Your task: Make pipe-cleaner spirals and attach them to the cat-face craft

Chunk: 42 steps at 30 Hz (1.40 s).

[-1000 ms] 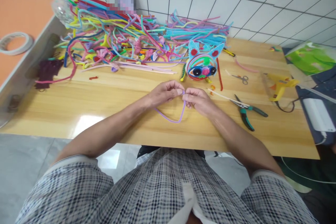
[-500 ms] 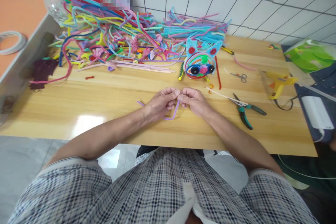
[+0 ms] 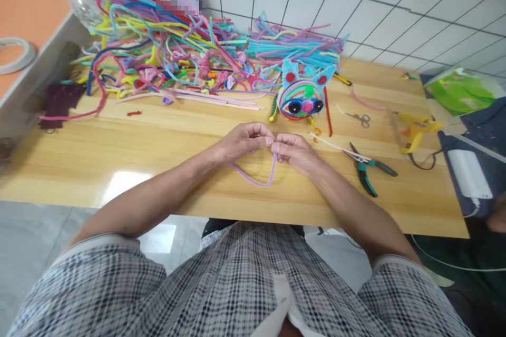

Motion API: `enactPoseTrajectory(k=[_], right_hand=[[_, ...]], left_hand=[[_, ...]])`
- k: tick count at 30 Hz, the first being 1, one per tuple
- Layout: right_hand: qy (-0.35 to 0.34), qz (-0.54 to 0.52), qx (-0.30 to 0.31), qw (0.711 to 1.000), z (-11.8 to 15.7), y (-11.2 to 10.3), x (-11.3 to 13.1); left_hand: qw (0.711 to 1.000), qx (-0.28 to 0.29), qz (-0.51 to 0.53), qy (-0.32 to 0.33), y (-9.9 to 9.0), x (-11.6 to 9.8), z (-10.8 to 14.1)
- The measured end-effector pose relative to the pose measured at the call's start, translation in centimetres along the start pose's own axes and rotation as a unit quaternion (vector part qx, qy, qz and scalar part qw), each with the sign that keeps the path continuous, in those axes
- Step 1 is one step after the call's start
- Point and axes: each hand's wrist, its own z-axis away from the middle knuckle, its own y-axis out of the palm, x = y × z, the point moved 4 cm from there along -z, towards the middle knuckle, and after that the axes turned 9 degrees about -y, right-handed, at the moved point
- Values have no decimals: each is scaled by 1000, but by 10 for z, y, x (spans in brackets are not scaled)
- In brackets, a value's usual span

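So the purple pipe cleaner [image 3: 265, 185] is mid-worktop [image 3: 215, 200], bowed out on the near side of the fingertips. The right hand [image 3: 294, 151] is closest to its steep leg and pinches the far end; the left hand [image 3: 249, 142] pinches right beside it. The longer leg slants far-left, under that left palm.

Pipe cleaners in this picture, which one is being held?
The purple pipe cleaner, pinched by the left hand and right hand, its bent length showing on their near side. The rest lie in the heap or scattered around the table.
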Motion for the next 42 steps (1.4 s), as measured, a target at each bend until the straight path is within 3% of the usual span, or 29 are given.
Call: enactPoseTrajectory(k=[5,10,13,18,22,28,33,37,42], right_hand=[[-13,7,-15,1000,0,3,-3],[-25,8,-29,999,1,8,-7],[-9,-4,-30,999,2,5,-7],[22,-28,-29,999,1,-1,-1],[27,-21,-13,999,1,0,0],[-2,0,-15,1000,1,5,-3],[-25,23,-38,999,3,7,-8],[-9,1,-27,1000,2,3,-5],[11,-11,-12,1000,3,0,0]], left_hand=[[993,-49,103,-24,11,15,5],[967,-43,243,-71,28,30,14],[973,-24,218,-74,24,24,11],[997,-5,69,-16,3,3,1],[1000,2,9,-11,-2,1,0],[994,-15,103,-31,13,12,6],[960,-53,258,-91,31,28,18],[967,-41,232,-93,25,24,13],[991,-44,125,-19,8,8,3]])
